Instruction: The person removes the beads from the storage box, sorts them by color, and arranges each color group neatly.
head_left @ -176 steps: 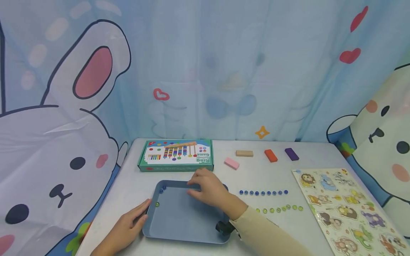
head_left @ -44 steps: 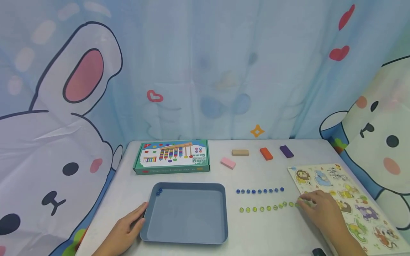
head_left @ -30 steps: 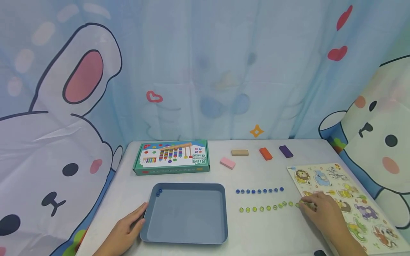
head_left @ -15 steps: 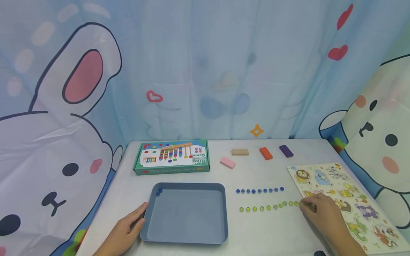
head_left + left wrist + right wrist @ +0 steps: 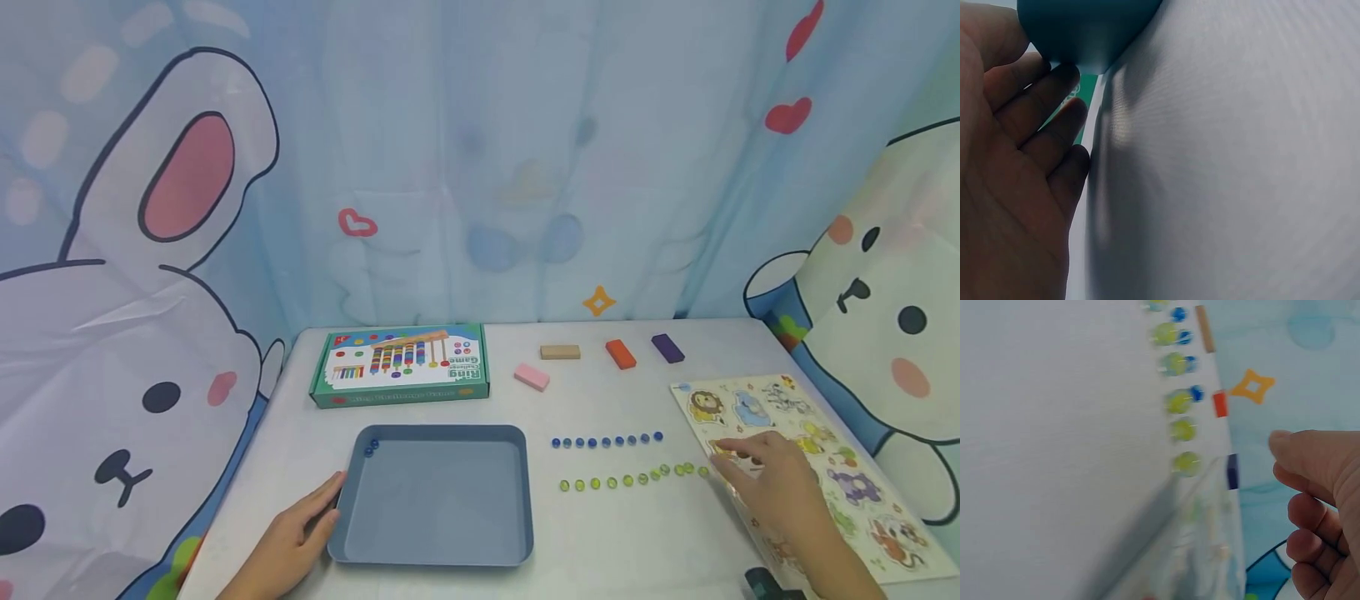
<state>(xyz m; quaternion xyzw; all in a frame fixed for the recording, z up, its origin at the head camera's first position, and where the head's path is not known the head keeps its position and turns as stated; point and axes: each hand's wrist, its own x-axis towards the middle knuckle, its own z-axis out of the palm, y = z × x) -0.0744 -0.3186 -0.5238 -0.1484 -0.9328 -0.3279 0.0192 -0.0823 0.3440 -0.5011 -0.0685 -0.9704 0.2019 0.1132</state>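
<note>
My left hand (image 5: 292, 537) rests with loosely straight fingers against the left side of the blue-grey tray (image 5: 435, 554); in the left wrist view its fingertips touch the underside of the tray wall (image 5: 1085, 44). Two blue marbles (image 5: 370, 452) lie in the tray's far left corner. My right hand (image 5: 780, 483) hovers over the left edge of the animal picture board (image 5: 915, 567), just right of a row of yellow-green marbles (image 5: 642, 479). Its thumb and index finger stand apart with nothing between them. Behind that row runs a row of blue marbles (image 5: 606, 442).
A green game box (image 5: 405, 396) stands behind the tray. Right of it lie pink (image 5: 532, 377), tan (image 5: 560, 352), orange (image 5: 621, 354) and purple (image 5: 667, 348) blocks. A printed curtain (image 5: 525, 167) hangs behind the white table (image 5: 615, 542).
The green marble seen in the tray earlier is gone from it. A green marble now ends the row at the right, and my right hand has let go and lifted away rightward. Left hand unmoved.
</note>
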